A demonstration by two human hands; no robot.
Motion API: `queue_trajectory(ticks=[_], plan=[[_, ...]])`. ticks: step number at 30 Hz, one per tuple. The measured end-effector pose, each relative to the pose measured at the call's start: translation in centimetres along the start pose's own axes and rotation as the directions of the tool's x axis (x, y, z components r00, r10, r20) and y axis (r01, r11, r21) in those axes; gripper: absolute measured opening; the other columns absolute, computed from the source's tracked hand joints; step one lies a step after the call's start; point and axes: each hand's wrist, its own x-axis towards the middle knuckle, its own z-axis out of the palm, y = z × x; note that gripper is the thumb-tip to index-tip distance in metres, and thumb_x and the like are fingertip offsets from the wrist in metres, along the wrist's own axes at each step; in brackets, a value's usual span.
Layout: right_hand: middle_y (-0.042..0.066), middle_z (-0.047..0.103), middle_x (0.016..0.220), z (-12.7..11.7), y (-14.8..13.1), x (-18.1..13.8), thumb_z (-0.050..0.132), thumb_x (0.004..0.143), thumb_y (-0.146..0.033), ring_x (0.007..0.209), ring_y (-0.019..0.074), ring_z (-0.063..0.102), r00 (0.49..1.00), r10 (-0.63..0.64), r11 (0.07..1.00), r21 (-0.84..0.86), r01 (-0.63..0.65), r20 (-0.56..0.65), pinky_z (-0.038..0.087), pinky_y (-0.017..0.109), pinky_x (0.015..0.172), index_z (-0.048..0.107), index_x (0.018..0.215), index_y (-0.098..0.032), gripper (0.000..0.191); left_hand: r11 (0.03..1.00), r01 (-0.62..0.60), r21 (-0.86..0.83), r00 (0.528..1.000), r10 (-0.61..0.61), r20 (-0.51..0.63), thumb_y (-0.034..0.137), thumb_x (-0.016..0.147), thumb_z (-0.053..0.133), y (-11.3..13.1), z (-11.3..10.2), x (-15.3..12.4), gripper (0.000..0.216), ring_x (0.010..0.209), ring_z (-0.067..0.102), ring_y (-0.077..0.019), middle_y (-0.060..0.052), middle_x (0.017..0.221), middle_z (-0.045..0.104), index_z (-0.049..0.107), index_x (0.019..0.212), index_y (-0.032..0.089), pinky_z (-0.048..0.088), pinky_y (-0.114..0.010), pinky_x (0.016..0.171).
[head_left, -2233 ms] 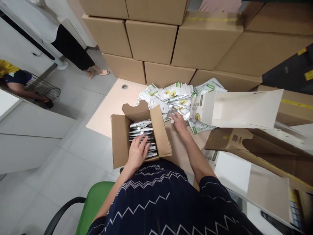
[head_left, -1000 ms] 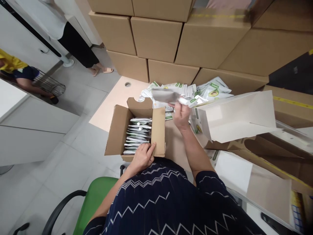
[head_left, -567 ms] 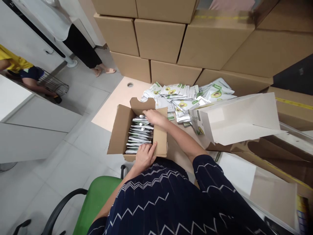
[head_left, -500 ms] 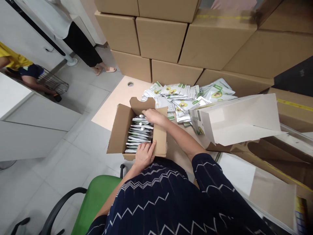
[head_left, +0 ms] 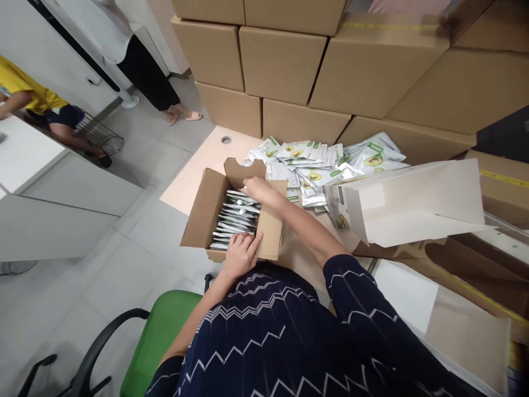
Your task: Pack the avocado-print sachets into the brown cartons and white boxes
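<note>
An open cardboard box (head_left: 271, 231) with raised flaps stands in front of me, with a row of upright white-and-green pouches (head_left: 235, 223) inside. White caps show on a few of them. My left hand (head_left: 241, 253) grips the near right corner of the box, fingers bent over the near rim by the closest pouches and thumb on the right flap. At the far end of the row my right hand (head_left: 259, 191) is closed, its fingertips at a white cap of a pouch. The hand hides part of that pouch.
Loose avocado-printed pouches (head_left: 309, 165) lie heaped behind the box. An open white carton (head_left: 417, 204) lies to the right. Stacked cardboard boxes (head_left: 281, 66) form a wall at the back. A green chair (head_left: 165, 331) is at lower left; two other people are at upper left.
My right fingertips have closed in on the farthest white cap, which stood apart from them before. My left hand stays on the box corner. The view has shifted slightly.
</note>
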Motion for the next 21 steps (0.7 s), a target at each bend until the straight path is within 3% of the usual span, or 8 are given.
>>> queue_trajectory(ticks=[3,6,10,14,18,21], plan=[[0.016,0.068,0.112,-1.3,1.5,-1.6,0.041,0.099,-0.029,0.108,0.0293,0.061,0.968,-0.020,1.000,0.012,0.023,-0.249,0.046,0.040,0.092,0.064,0.115,-0.014,0.032,1.000,-0.016,-0.015,1.000,0.016,0.001,0.026,0.087,0.050,-1.2,0.2,0.0,0.059,0.105,0.056,-0.0290,-0.013,0.107,0.067,0.044,0.145,0.015,0.038,-0.046,0.089],[0.019,0.061,0.125,-1.5,3.9,-2.3,0.052,0.091,-0.024,0.119,0.0326,0.051,0.911,0.094,0.995,0.049,-0.082,-0.400,0.041,0.045,0.100,0.062,0.118,-0.012,0.030,0.999,-0.032,-0.033,0.999,0.032,-0.010,0.026,0.088,0.048,-2.7,0.4,0.2,0.056,0.105,0.057,-0.0282,-0.013,0.105,0.068,0.047,0.143,0.018,0.037,-0.046,0.089],[0.014,0.067,0.110,-0.1,7.1,-2.7,0.061,0.083,-0.028,0.103,0.0288,0.061,0.909,0.273,0.932,0.320,-0.169,-0.315,0.047,0.041,0.091,0.051,0.134,-0.013,0.054,0.997,-0.066,-0.043,0.997,0.064,-0.036,0.023,0.087,0.048,-4.6,0.3,-0.5,0.055,0.108,0.057,-0.0280,-0.011,0.106,0.071,0.049,0.142,0.020,0.036,-0.046,0.093],[0.006,0.071,0.086,1.2,8.2,-5.3,0.063,0.076,-0.027,0.089,0.0240,0.065,0.906,0.340,0.837,0.519,-0.170,-0.251,0.049,0.034,0.084,0.051,0.134,-0.013,0.062,0.995,-0.019,-0.098,0.997,0.012,-0.070,0.020,0.085,0.048,-5.5,-0.3,-3.4,0.054,0.114,0.056,-0.0285,-0.007,0.107,0.072,0.054,0.138,0.027,0.032,-0.049,0.099],[0.001,0.067,0.072,2.3,7.1,-10.8,0.062,0.075,-0.028,0.071,0.0194,0.062,0.931,0.312,0.812,0.562,-0.157,-0.191,0.047,0.029,0.069,0.062,0.118,-0.015,0.046,0.983,0.119,-0.136,0.982,-0.137,-0.129,0.028,0.088,0.052,-5.9,-1.1,-6.9,0.044,0.121,0.051,-0.0307,-0.007,0.106,0.074,0.060,0.131,0.030,0.029,-0.051,0.102],[0.002,0.066,0.075,3.2,6.4,-14.9,0.060,0.078,-0.031,0.070,0.0177,0.061,0.955,0.266,0.792,0.595,-0.138,-0.133,0.047,0.028,0.067,0.066,0.107,-0.015,0.034,0.958,0.234,-0.167,0.947,-0.264,-0.185,0.035,0.093,0.047,-6.2,-1.2,-8.5,0.036,0.124,0.047,-0.0311,-0.007,0.108,0.073,0.066,0.123,0.031,0.029,-0.053,0.103]])
